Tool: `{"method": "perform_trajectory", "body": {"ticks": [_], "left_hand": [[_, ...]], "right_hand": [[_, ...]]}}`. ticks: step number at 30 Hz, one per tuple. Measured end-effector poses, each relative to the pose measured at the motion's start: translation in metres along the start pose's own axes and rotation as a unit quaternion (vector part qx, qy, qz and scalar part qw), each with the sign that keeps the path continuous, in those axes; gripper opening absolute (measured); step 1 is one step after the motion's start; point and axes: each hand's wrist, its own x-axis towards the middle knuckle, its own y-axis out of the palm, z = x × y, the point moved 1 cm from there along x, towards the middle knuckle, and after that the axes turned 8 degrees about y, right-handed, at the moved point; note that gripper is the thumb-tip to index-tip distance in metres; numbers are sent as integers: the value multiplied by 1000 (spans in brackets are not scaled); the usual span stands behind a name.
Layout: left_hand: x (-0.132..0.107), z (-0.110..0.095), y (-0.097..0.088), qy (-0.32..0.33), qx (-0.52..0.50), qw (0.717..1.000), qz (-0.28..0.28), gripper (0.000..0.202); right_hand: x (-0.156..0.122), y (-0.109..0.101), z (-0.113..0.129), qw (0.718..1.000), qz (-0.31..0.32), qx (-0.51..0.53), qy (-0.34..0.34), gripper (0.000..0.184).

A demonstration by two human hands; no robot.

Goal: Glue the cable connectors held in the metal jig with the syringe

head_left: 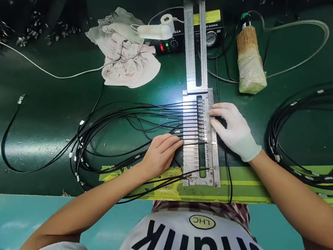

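A slotted metal fixture (190,155) lies on the bench, with several black cables (168,113) laid across its grooves. Their small metal-tipped ends (200,119) line up in a row along the slot. My left hand (161,154), bare, is closed with its fingertips on one black cable at the fixture's left edge. My right hand (234,128) wears a white glove. Its fingers are stretched out, thumb apart, and the tips touch the fixture's right rail beside the cable ends. Several more cables cross the fixture's near end, below my left hand.
A black control box (178,42) with a gauge stands behind the fixture, near a white lamp (156,31) and a printed cloth (132,67). A wrapped tool (251,62) with a hose lies at the back right. Coiled cables (273,133) lie at right; more bundles (59,8) sit back left.
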Motion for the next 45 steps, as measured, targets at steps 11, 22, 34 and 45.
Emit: {"method": "perform_trajectory", "body": {"ticks": [11,22,34,45], "left_hand": [[19,-5,-8,7,68,997,40,45],[53,-13,-13,-130,-195,971,37,15],[47,15,-16,-7,-141,974,177,38],[48,7,-9,89,35,988,118,31]], "right_hand": [[6,1,0,1000,1,15,-8,21],[8,-1,-3,999,13,37,7,22],[11,0,-4,999,25,38,18,21],[12,0,-5,999,26,37,21,21]]}}
